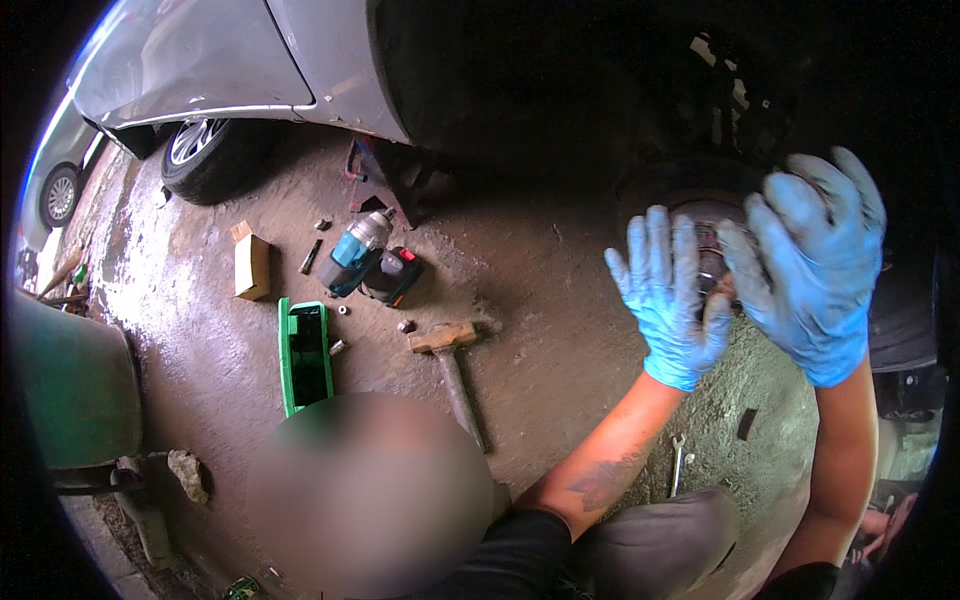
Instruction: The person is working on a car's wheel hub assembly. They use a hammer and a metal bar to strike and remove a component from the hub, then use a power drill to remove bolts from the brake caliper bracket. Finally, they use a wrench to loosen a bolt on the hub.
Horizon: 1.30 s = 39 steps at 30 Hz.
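Observation:
Both my hands wear blue gloves smudged with dark grime and are raised in the shadowed wheel well at the right. My left hand (665,300) has its fingers stretched upward and apart, with the thumb off to the right. My right hand (815,265) is tilted toward it, fingers spread. Between them is a dark metal part (710,260) with a rusty lower end, in front of a dim round disc. The hands are around it; whether they touch it, I cannot tell. Deep shadow hides most of the fittings above.
A silver car body (200,60) rises above a red stand (385,185). On the floor lie an impact wrench (355,255), a hammer (455,375), a green tray (287,355), a small box (253,265), several sockets and a spanner (678,465). A blurred patch (370,495) covers the lower middle.

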Each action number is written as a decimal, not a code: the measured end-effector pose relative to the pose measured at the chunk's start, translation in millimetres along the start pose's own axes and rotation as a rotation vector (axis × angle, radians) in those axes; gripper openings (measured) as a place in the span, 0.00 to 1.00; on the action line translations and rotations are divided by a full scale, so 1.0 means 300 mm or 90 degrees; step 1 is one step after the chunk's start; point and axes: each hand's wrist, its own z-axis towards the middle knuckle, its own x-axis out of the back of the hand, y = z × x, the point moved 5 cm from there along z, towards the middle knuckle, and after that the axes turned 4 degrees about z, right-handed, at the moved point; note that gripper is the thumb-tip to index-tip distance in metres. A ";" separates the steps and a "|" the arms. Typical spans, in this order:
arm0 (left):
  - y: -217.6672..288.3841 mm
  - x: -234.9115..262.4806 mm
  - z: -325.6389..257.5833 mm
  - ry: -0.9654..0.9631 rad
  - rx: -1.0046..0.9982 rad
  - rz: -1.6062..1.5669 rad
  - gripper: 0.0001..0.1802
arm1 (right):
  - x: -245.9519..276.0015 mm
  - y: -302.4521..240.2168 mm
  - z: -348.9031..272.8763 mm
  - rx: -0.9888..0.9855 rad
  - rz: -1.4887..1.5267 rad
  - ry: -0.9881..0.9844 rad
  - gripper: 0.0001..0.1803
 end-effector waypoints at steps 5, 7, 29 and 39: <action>0.035 -0.053 -0.050 -0.014 -0.091 -0.102 0.36 | 0.052 0.036 -0.093 -0.013 -0.018 -0.070 0.26; 0.028 -0.058 -0.060 0.032 -0.108 -0.091 0.30 | 0.071 0.038 -0.089 -0.007 0.081 -0.102 0.28; 0.071 -0.067 -0.005 -0.130 0.157 -0.180 0.10 | -0.676 -0.369 -0.627 -0.654 0.831 -0.177 0.15; -0.029 -0.088 -0.022 -0.118 0.241 -0.241 0.08 | -0.724 -0.369 -0.580 -0.637 0.850 -0.045 0.16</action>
